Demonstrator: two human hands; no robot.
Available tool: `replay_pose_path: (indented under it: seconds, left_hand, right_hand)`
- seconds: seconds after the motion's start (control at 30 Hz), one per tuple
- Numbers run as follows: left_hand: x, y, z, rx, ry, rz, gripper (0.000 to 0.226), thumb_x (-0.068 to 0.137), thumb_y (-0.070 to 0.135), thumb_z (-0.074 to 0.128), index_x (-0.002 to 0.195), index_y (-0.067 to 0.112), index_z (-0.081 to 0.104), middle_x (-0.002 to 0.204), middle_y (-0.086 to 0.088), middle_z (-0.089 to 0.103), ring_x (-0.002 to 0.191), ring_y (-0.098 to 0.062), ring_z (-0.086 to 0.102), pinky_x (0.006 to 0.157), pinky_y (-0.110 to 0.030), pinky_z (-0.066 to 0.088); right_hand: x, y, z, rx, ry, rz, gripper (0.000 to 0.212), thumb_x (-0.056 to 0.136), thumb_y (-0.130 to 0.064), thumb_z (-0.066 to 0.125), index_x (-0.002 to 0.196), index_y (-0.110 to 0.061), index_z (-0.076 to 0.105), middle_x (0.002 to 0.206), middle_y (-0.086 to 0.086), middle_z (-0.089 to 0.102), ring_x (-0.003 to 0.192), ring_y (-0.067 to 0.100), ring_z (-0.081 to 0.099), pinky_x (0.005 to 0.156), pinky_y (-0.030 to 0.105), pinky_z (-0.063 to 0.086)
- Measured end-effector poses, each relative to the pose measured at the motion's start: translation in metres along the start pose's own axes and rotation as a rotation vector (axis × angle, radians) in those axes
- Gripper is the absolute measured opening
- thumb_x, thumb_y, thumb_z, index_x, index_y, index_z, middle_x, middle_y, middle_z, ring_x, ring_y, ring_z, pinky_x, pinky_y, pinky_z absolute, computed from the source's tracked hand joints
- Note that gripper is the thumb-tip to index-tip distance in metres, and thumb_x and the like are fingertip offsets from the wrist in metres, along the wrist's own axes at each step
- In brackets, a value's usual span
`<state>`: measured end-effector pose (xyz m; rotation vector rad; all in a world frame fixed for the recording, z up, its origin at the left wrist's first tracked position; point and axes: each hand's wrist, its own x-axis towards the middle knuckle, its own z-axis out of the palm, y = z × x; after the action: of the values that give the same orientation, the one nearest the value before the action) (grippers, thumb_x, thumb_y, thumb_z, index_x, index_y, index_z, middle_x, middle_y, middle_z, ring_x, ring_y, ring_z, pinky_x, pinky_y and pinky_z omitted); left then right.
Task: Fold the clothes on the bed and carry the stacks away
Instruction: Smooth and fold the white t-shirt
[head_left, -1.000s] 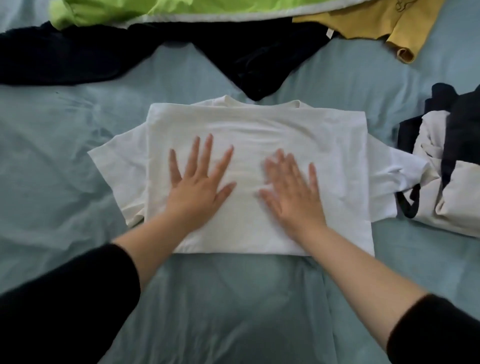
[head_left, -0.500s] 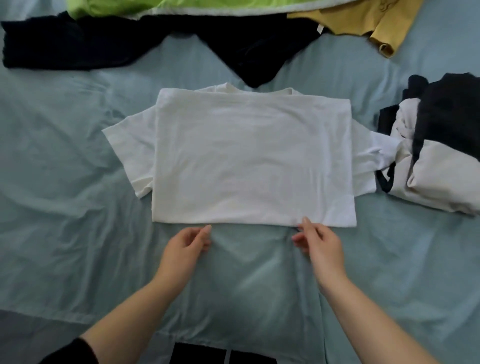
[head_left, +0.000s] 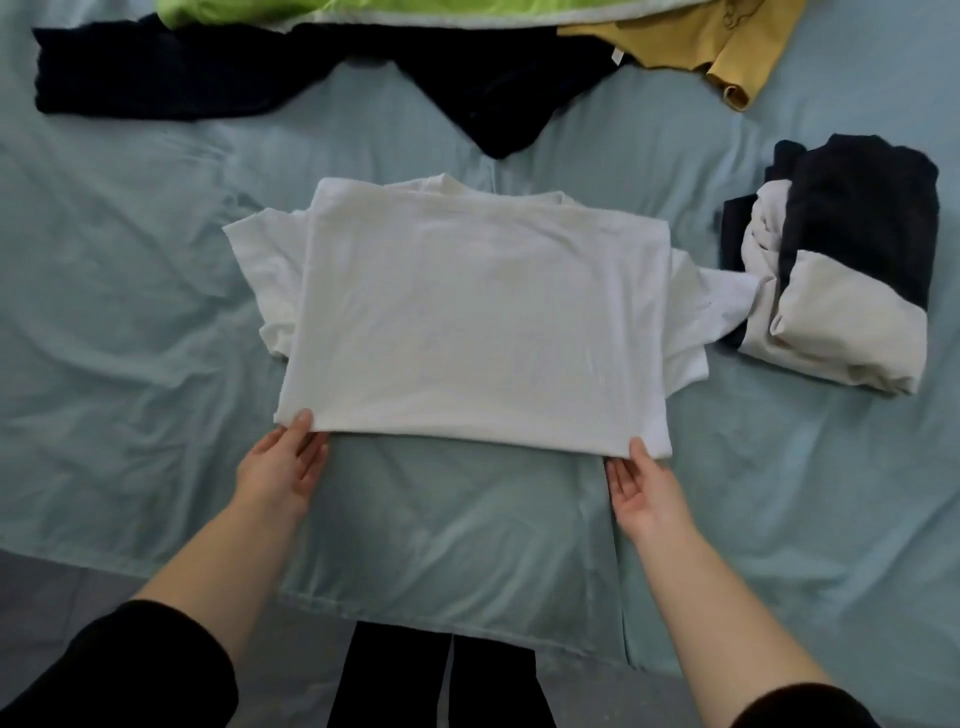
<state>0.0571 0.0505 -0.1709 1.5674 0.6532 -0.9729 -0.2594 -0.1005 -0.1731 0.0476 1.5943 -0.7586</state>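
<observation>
left hand (head_left: 283, 467) pinches near-left corner of white T-shirt (head_left: 478, 322), thumb on top, fingers beneath | right hand (head_left: 641, 488) pinches near-right corner likewise | shirt lies folded mid-bed on blue sheet (head_left: 130, 312) | black-and-white pile (head_left: 841, 280) just right | far edge: dark garment (head_left: 260, 78), green garment (head_left: 363, 8), yellow garment (head_left: 701, 47)

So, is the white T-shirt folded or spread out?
Folded: the white T-shirt lies doubled, top layer reaching the collar, sleeves sticking out; left hand and right hand pinch its near corners.
</observation>
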Motion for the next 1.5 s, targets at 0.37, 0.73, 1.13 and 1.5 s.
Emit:
replay_pose_path:
  seconds: [0.37,0.73,1.13,1.5]
  left_hand:
    - [-0.034,-0.031,-0.037,0.672,0.269,0.177,0.022,0.087,0.017,0.069,0.097,0.009,0.052,0.095,-0.012,0.059,0.08,-0.027,0.058,0.068,-0.035,0.045]
    - [-0.071,-0.132,0.092,1.894,-0.382,0.868,0.086,0.091,0.063,0.042,0.147,0.043,-0.02,0.158,0.002,-0.027,0.145,-0.03,-0.025,0.115,-0.054,-0.009]
    - [-0.108,-0.131,0.208,1.695,-0.635,0.946,0.078,0.089,0.043,0.06,0.152,0.025,0.018,0.158,-0.005,0.021,0.142,-0.028,0.026,0.114,-0.042,0.026]
    - [-0.13,-0.168,0.374,1.923,-0.787,0.999,0.024,0.087,0.02,0.06,0.109,0.009,0.061,0.107,-0.01,0.063,0.102,-0.029,0.059,0.071,-0.03,0.039]
  right_hand:
    - [-0.026,0.025,-0.067,-0.356,0.307,-0.265,0.017,0.088,-0.018,0.068,0.081,-0.013,0.054,0.073,0.007,0.066,0.062,0.018,0.062,0.06,0.028,0.052]
    - [0.006,0.02,-0.022,-1.915,-0.167,-0.979,0.063,0.101,-0.046,0.027,0.15,-0.037,-0.01,0.159,-0.011,-0.019,0.147,0.009,-0.016,0.116,0.039,-0.015]
    - [0.028,-0.047,-0.077,-0.501,0.114,-0.413,0.021,0.088,-0.011,0.066,0.106,-0.001,0.064,0.097,0.022,0.071,0.077,0.024,0.065,0.079,0.039,0.056]
    - [0.044,-0.057,-0.069,-0.328,0.002,-0.353,0.007,0.086,-0.011,0.067,0.084,-0.015,0.063,0.067,0.0,0.061,0.05,0.005,0.054,0.051,0.017,0.048]
